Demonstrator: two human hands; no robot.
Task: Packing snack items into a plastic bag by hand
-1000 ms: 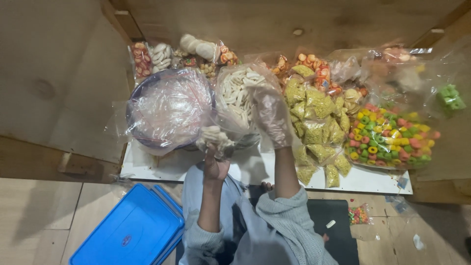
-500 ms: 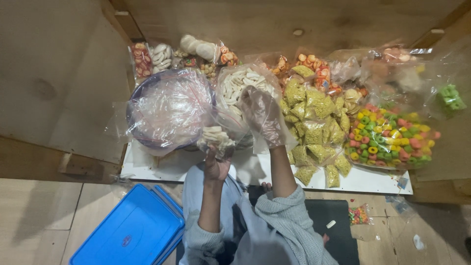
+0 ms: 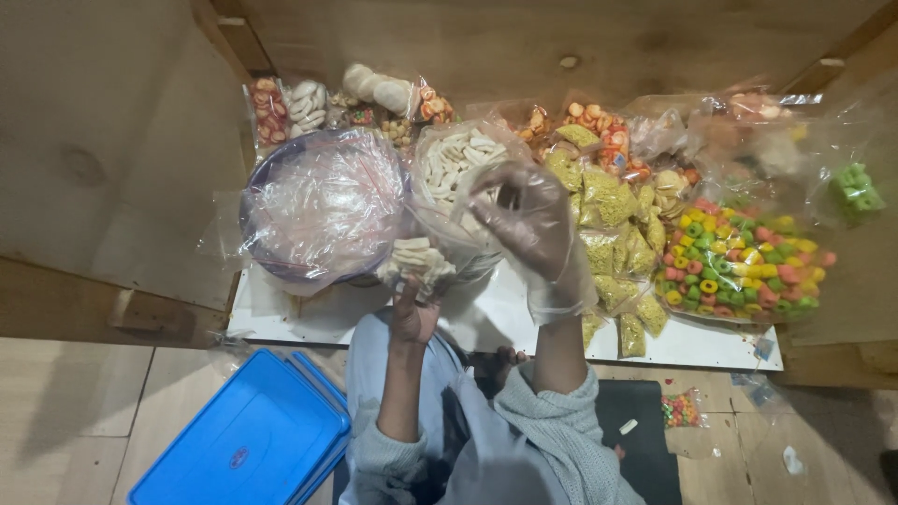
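Two hands at work over bagged snacks on a white surface (image 3: 711, 348).

A small bag (image 3: 418, 264) of pale crackers is gripped from below by the bare left hand (image 3: 412, 318), fingers closed around its base, just in front of the big cracker bag (image 3: 458, 182). The gloved right hand (image 3: 526, 223) is raised beside that bag's mouth, fingertips pinched together on a few pale crackers. A bowl (image 3: 323, 208) lined with clear plastic is seen to the left; yellow packets (image 3: 608, 224) and coloured rings (image 3: 744, 266) lie to the right.
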